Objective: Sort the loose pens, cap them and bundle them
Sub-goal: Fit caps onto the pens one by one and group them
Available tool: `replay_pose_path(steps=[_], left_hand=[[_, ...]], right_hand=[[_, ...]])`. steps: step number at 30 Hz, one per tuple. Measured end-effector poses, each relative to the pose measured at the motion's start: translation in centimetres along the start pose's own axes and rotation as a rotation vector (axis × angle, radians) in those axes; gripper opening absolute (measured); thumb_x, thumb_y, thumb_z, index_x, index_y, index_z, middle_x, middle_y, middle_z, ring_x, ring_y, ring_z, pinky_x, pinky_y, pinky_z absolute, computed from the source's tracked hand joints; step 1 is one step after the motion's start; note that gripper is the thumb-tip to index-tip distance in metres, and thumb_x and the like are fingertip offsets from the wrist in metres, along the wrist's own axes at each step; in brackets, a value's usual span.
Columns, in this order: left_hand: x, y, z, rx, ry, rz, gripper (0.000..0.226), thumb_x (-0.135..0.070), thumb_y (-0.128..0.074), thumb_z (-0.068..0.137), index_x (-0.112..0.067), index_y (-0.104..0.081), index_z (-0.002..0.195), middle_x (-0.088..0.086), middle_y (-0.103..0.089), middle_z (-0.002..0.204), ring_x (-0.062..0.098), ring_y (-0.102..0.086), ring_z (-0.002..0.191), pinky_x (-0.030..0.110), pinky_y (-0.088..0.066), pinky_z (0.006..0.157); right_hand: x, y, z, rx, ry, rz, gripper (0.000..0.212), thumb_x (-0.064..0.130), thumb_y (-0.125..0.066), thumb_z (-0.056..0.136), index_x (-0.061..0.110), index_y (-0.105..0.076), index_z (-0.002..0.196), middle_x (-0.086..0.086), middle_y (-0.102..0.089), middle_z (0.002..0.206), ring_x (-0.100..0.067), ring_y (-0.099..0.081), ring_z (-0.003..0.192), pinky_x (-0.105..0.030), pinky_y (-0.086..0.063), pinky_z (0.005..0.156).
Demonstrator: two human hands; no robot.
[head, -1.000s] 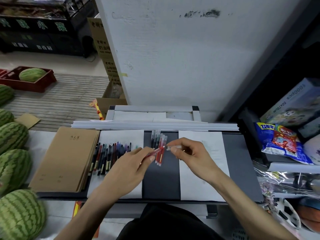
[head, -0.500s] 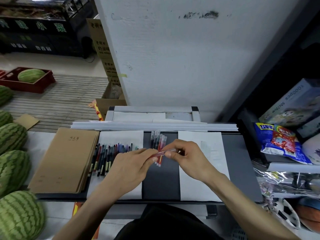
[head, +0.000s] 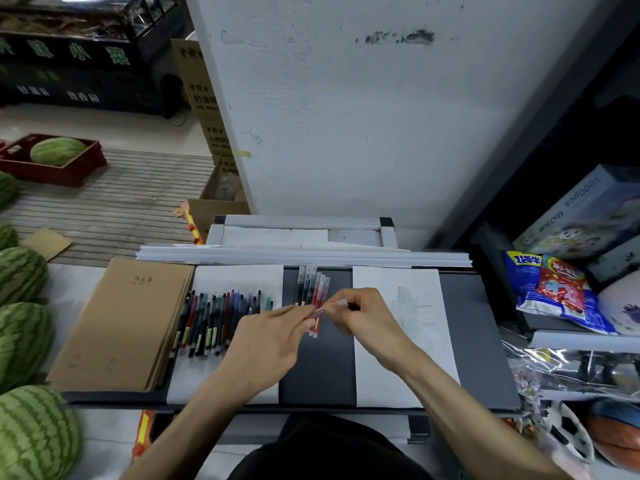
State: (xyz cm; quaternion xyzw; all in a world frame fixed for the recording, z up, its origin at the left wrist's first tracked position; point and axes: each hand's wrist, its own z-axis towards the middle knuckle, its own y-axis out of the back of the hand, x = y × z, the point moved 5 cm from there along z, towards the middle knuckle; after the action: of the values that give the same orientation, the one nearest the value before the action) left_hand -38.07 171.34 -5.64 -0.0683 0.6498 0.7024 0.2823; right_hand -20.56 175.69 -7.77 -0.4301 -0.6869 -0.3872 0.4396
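My left hand (head: 266, 336) and right hand (head: 360, 317) pinch one red pen (head: 316, 313) above the capped pens (head: 313, 292) on the dark tray (head: 481, 341).

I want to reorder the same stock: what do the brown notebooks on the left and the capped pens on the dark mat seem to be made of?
Brown notebooks: likely kraft paper covers, matte; flat tan colour, no shine, thin stacked edges. Capped pens: probably clear plastic, slightly glossy; ink colour shows through barrels and caps.

Now — cap (head: 337, 302) on red pen (head: 316, 314)
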Motion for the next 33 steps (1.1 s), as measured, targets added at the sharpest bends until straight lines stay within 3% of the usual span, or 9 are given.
replay_pose_path(steps=[3,5,8,13,17,19,22,28,33], left_hand=[[0.3,-0.9,0.5,0.033,0.116,-0.173,0.017,-0.037,-0.050,0.108,-0.038,-0.066,0.115,-0.026,-0.063,0.081,0.004,-0.059,0.071,0.027,-0.045,0.061],[0.4,-1.6,0.7,0.053,0.175,-0.244,0.013,-0.033,-0.053,0.106,-0.038,-0.065,0.109,-0.022,-0.060,0.073,0.007,-0.056,0.065,0.024,-0.037,0.056],[0.9,-2.8,0.7,0.112,0.230,-0.353,0.016,-0.034,-0.056,0.101,-0.040,-0.067,0.110,-0.014,-0.067,0.076,0.012,-0.059,0.065,0.029,-0.046,0.058],[5.0,-6.0,-0.2,0.265,0.428,-0.258,0.011,-0.031,-0.057,0.099,-0.024,-0.066,0.100,-0.003,-0.070,0.082,0.014,-0.061,0.069,0.043,-0.055,0.073],[8.9,-7.6,-1.1,0.293,0.612,-0.012,0.021,-0.033,-0.055,0.100,-0.019,-0.061,0.115,0.002,-0.070,0.098,0.025,-0.064,0.086,0.035,-0.054,0.075],[9.6,-8.2,-1.0,0.293,0.641,0.047,0.018,-0.033,-0.054,0.101,-0.016,-0.057,0.106,0.003,-0.064,0.092,0.026,-0.061,0.082,0.038,-0.055,0.073],[10.1,-8.8,-0.5,0.256,0.654,0.124,0.013,-0.029,-0.049,0.102,-0.016,-0.045,0.103,0.001,-0.056,0.084,0.025,-0.055,0.073,0.037,-0.046,0.061],[11.0,-9.5,0.6,0.290,0.678,0.211,0.019,-0.030,-0.053,0.104,-0.013,-0.049,0.113,0.007,-0.066,0.107,0.032,-0.067,0.097,0.037,-0.045,0.067],[11.3,-9.4,0.7,0.325,0.658,0.305,0.017,-0.027,-0.053,0.102,-0.015,-0.051,0.090,0.000,-0.051,0.081,0.029,-0.062,0.081,0.035,-0.042,0.063]], right_hand=[[-0.3,-0.9,-0.2,0.029,-0.043,0.308,0.013,0.010,-0.072,0.096,0.001,-0.074,0.087,-0.010,-0.069,0.075,-0.014,-0.058,0.061,-0.024,-0.047,0.061],[-1.1,-1.6,-0.1,-0.012,-0.075,0.333,0.017,0.009,-0.074,0.094,-0.007,-0.071,0.095,-0.017,-0.070,0.080,-0.020,-0.062,0.069,-0.029,-0.053,0.068],[-2.7,-2.1,0.3,-0.081,-0.138,0.336,0.013,0.008,-0.073,0.095,-0.004,-0.074,0.101,-0.019,-0.077,0.090,-0.025,-0.071,0.083,-0.036,-0.061,0.083],[-5.2,-0.8,2.2,-0.136,-0.316,0.581,0.009,0.005,-0.064,0.098,0.000,-0.072,0.099,-0.021,-0.078,0.100,-0.032,-0.078,0.095,-0.034,-0.062,0.078],[-7.7,1.0,4.8,-0.217,-0.395,0.303,0.012,0.011,-0.068,0.097,0.003,-0.072,0.105,-0.013,-0.080,0.089,-0.021,-0.075,0.072,-0.028,-0.060,0.067],[-8.6,1.2,6.1,-0.239,-0.416,0.112,0.010,0.014,-0.069,0.096,0.006,-0.073,0.100,-0.011,-0.080,0.083,-0.018,-0.072,0.067,-0.028,-0.061,0.065],[-9.2,1.3,7.5,-0.274,-0.424,-0.126,0.010,0.016,-0.069,0.094,0.008,-0.073,0.089,-0.010,-0.078,0.077,-0.019,-0.075,0.068,-0.034,-0.066,0.073],[-9.9,0.8,8.7,-0.315,-0.417,-0.226,0.012,0.013,-0.069,0.089,0.004,-0.076,0.088,-0.013,-0.078,0.082,-0.027,-0.077,0.083,-0.042,-0.063,0.086],[-10.2,0.7,8.4,-0.316,-0.369,-0.251,0.021,0.010,-0.067,0.089,0.018,-0.069,0.070,-0.011,-0.078,0.077,-0.025,-0.077,0.080,-0.041,-0.063,0.086]])
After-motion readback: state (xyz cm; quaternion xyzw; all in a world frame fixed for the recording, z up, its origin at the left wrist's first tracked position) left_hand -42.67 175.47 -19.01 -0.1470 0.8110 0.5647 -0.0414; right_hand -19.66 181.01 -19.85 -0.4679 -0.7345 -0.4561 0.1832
